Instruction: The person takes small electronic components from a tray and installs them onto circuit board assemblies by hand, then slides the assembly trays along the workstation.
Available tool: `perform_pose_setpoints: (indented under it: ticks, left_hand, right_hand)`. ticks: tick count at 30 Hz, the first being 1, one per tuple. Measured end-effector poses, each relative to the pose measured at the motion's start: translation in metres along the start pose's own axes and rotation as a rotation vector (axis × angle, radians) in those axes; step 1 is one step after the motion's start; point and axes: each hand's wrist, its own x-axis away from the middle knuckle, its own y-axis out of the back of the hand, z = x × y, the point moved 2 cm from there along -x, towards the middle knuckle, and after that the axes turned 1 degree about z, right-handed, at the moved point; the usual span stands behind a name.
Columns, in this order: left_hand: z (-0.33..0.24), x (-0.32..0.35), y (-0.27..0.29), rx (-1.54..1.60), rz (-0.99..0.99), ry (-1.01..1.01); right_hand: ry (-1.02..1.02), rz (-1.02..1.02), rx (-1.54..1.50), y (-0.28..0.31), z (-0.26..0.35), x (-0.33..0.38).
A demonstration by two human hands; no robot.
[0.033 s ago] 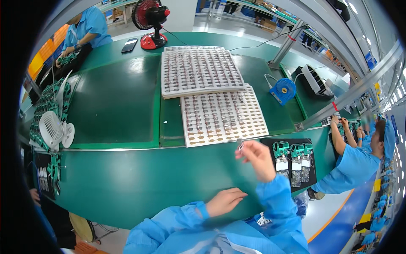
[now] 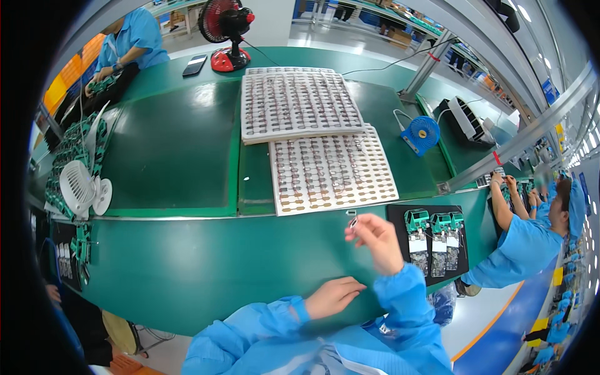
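Note:
Above the green bench [image 2: 206, 256], my right hand [image 2: 379, 244] is raised with thumb and fingers pinched on a small metallic part [image 2: 352, 221]; its exact kind is too small to make out. Just beyond that hand lies a white foam tray [image 2: 384, 181] with rows of slots, many filled with small parts and the rightmost ones bare. A stack of similar trays [image 2: 303, 133], full of parts, overlaps its far edge. My left hand [image 2: 334, 297] rests palm down near the bench's front edge, fingers stretched to the right and holding nothing.
A black mat [image 2: 400, 219] at right carries green-and-grey circuit boards [image 2: 439, 240]. Around stand a blue fan [image 2: 421, 134], a black-red fan [image 2: 228, 28], a white fan [image 2: 78, 187] beside piled boards, and a phone [image 2: 194, 65]. Co-workers in blue sit at far left and right.
My right hand has shifted slightly toward me, drawing a little away from the tray with the small part still pinched. My left hand stays where it was.

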Motion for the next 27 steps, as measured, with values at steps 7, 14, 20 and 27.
perform_pose_setpoints:
  ticks: [7,14,20,27]
  left_hand:
    - [-0.008,0.003,0.007,-0.105,0.062,0.075]
    - [-0.044,0.007,0.056,-0.324,0.195,0.180]
    - [-0.134,-0.045,0.085,0.495,0.039,-0.185]
    - [-0.177,-0.104,0.065,1.366,0.299,-0.773]
  right_hand:
    - [-0.175,0.079,-0.333,-0.033,-0.046,0.000]
    - [-0.165,0.424,-0.580,-0.056,-0.071,-0.027]
    - [-0.153,0.611,-0.451,-0.053,-0.083,-0.023]
    - [-0.158,0.550,-0.423,-0.049,-0.085,-0.024]
